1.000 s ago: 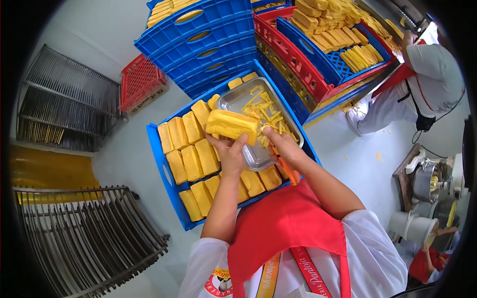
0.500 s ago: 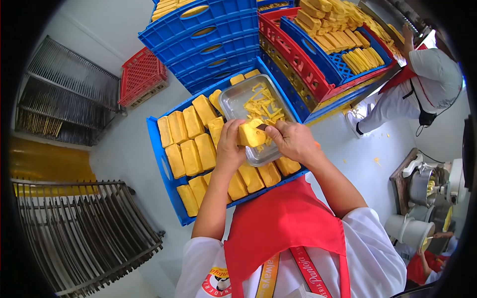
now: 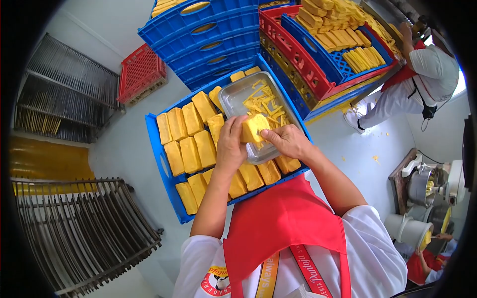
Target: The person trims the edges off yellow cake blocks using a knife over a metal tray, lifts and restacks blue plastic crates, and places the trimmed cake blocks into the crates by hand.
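My left hand (image 3: 232, 141) is wrapped round a yellow loaf (image 3: 254, 127), holding it tilted above a metal pan (image 3: 233, 97). Closed fingers of my right hand (image 3: 289, 141) meet the loaf's right side, the thumb pressed to its face. A small knife, its dark blade plain a moment ago, is almost wholly hidden behind that thumb. Thin yellow trimmings (image 3: 266, 103) lie in the pan. The pan rests in a blue crate (image 3: 166, 186), on top of rows of similar yellow loaves (image 3: 190, 151).
Stacked blue crates (image 3: 208, 47) rise beyond mine. To their right, a red crate (image 3: 293, 47) and others hold piled yellow slices (image 3: 335, 39). A co-worker (image 3: 432, 74) stands at the right; another person's arm shows lower right. Metal racks (image 3: 89, 233) stand left, near a red crate (image 3: 141, 74).
The loaf has turned in my left hand, showing more of its cut face. My right thumb has come in against it, covering the knife blade. The co-worker at right has shifted slightly.
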Tool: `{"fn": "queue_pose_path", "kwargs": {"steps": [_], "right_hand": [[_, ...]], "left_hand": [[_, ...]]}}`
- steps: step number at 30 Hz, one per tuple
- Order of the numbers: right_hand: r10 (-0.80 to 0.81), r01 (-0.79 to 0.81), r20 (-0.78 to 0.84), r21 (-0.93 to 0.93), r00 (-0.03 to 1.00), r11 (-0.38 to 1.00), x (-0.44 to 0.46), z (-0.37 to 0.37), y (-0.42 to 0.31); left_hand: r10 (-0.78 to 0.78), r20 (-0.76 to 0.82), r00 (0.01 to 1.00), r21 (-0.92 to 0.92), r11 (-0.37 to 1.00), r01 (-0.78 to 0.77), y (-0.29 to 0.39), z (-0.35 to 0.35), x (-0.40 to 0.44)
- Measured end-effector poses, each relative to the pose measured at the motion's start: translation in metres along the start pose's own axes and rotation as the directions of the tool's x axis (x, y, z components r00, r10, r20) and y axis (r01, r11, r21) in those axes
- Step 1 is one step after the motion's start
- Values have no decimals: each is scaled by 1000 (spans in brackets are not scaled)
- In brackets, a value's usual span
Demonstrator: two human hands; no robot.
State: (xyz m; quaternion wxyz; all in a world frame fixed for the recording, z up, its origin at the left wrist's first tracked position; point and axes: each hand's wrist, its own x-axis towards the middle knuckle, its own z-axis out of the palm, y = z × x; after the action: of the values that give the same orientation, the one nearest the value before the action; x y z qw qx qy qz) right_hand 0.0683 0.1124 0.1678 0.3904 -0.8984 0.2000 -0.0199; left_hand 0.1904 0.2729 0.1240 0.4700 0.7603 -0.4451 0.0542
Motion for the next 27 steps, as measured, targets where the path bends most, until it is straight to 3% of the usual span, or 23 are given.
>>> {"fn": "queue_pose_path", "kwargs": {"steps": [2,4,5,6,8,9,10,11,12,13,14,16,18,19,20,21,23,27], "right_hand": [[16,-18,28,78,999,997,1,-1,0],[91,-93,-33,-66,995,994,1,-14,-5],[70,-85,-64,-275,996,958,0,-20,-8],[59,-70,-48,-279,997,958,1,-21,-4],[-49,-22,-190,-356,981,934,4,-19,0],[73,-92,-123,-155,990,984,6,-21,-10],[52,-66,-89,-163,995,984,7,-17,-14],[-62,61,-55,-16,997,998,7,-11,-17],[-173,176,-39,138,984,975,8,-6,-21],[-129,110,116,158,985,981,8,-9,-33],[-142,121,133,157,981,980,11,-7,-37],[125,-147,139,155,982,977,13,-7,-38],[169,-195,133,213,977,957,14,-5,-35],[190,-212,102,286,976,934,13,-6,-38],[212,-224,72,359,975,906,13,-6,-41],[220,-224,53,380,974,897,13,-5,-43],[205,-196,19,387,979,901,15,0,-45],[176,-147,-55,343,983,928,12,3,-50]], "left_hand": [[-21,-5,1000,23,1000,21,-5,-8,0],[-50,-17,999,50,997,51,-9,-17,-3],[-68,-48,997,54,996,71,-10,-21,-6],[-87,-80,993,57,994,92,-11,-25,-9],[-71,-109,992,86,993,80,-11,-30,-14],[-7,-17,1000,145,989,9,-6,-32,-17],[46,79,996,198,978,-61,-3,-32,-22],[17,59,998,216,976,-29,-1,-28,-27],[63,66,996,111,991,-71,1,-21,-31],[117,70,991,3,993,-118,1,-21,-34],[103,58,993,14,994,-104,-3,-26,-37],[-118,58,991,-246,961,129,-8,-35,-42],[-141,-22,990,-142,980,137,-50,-43,-54],[-380,3,925,37,924,380,-70,-47,-61],[-596,-14,803,215,782,585,-85,-45,-65],[-597,-20,802,210,782,587,-95,-39,-67],[-451,21,892,290,857,426,-106,-28,-65],[-601,45,798,238,782,575,-81,0,-29]]}}
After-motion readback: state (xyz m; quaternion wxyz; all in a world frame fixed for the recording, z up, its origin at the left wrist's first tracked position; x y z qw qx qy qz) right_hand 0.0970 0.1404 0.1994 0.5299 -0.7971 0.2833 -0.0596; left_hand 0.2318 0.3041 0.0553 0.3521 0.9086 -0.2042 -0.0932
